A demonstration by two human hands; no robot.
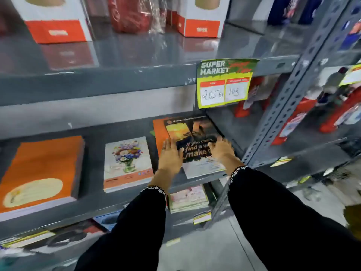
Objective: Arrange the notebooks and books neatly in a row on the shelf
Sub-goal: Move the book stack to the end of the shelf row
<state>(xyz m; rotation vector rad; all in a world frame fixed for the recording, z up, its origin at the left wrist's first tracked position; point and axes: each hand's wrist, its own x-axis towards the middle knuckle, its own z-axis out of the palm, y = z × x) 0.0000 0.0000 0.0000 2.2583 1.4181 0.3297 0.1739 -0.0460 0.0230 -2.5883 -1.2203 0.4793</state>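
Both hands are laid flat on the dark glossy notebook with the white slogan lettering point(195, 145), which lies at the right end of the grey metal shelf point(93, 159). The left hand point(171, 157) is pressed against its left edge and the right hand point(221, 148) against its right edge, fingers spread and held apart, so the cover is pinned between them rather than lifted. An orange-covered notebook point(158, 132) is seen peeking out underneath, slightly askew, so a stack is being squared here.

Further left, the flower-vase notebook with the white cover point(127, 163) and the thick stack of orange books with a cream oval label point(39, 171) are already lying flat in the row, well apart from each other.

For a tidy result, the dark notebook should probably be slid until its edges sit flush over the orange one and its front edge lines up with the neighbours. Even pressure from both palms is advised; the glossy cover could slip or twist.
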